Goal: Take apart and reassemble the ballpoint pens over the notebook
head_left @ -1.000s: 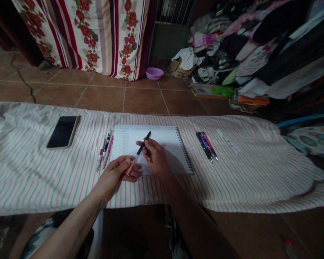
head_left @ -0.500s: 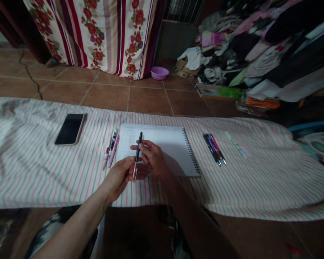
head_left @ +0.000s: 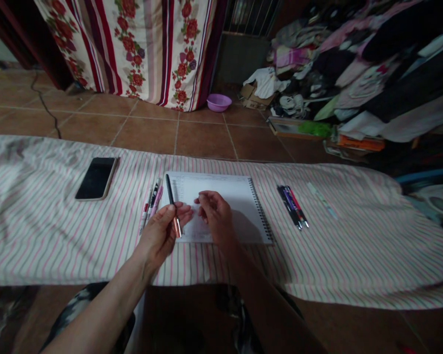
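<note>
My left hand [head_left: 160, 231] holds a pen [head_left: 172, 196] with a black upper part and a copper-orange lower end. The pen leans over the left side of a spiral notebook [head_left: 239, 196], pinched between thumb and fingers. Right of it, my right hand [head_left: 216, 214] hovers over the page, fingers loosely bent, apart from the pen, and I see nothing in it. The notebook lies open to a mostly white page with printed lines at the left. Just left of it lie several pens [head_left: 151, 201], one of them pink, partly behind my left hand.
A phone [head_left: 96, 179] lies at the left on the striped cloth [head_left: 372, 236]. Right of the notebook are several pens [head_left: 293, 206] and a pale, thin strip-like item [head_left: 322, 199]. Beyond, on the tiled floor, stand a purple basin [head_left: 219, 102] and a heap of clothes [head_left: 317, 64].
My right hand has let go of the pen and drawn slightly right. The pen, in my left hand, has moved left and its top now tilts to the left.
</note>
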Action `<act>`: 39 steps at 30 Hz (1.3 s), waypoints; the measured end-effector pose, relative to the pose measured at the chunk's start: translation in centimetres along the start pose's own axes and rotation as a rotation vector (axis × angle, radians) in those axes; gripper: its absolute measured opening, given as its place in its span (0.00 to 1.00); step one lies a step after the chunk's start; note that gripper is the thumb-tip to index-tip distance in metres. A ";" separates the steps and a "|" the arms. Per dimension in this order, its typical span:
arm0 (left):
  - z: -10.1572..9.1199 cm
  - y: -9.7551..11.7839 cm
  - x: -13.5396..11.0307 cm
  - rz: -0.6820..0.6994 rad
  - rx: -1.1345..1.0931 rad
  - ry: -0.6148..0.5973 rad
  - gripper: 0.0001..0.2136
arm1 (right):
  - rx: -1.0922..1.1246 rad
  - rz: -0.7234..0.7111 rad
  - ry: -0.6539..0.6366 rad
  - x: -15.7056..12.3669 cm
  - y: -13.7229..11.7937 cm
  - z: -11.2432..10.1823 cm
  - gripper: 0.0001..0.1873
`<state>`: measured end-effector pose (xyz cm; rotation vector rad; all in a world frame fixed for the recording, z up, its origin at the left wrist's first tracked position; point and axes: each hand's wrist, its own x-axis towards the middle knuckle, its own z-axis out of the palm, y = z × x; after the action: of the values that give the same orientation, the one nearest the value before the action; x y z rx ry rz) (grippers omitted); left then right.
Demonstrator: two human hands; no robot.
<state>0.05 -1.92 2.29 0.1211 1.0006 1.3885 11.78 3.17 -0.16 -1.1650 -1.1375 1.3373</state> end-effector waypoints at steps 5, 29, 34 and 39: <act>0.3 0.4 1.0 0.110 -0.070 0.053 0.05 | -0.192 -0.063 -0.137 -0.7 0.2 -0.1 0.13; -0.2 0.0 1.1 0.061 0.003 -0.005 0.05 | -0.142 0.042 -0.168 -0.5 1.2 -0.8 0.09; -0.3 0.3 0.6 0.063 0.003 -0.030 0.05 | -0.029 0.069 -0.145 -0.4 0.5 -0.8 0.08; -0.5 0.2 0.8 0.044 0.019 -0.040 0.06 | 0.009 0.080 -0.134 -0.4 0.2 -0.7 0.08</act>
<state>-0.59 -1.43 1.69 0.1858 0.9831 1.4114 12.48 2.81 -0.42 -1.1380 -1.1890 1.4989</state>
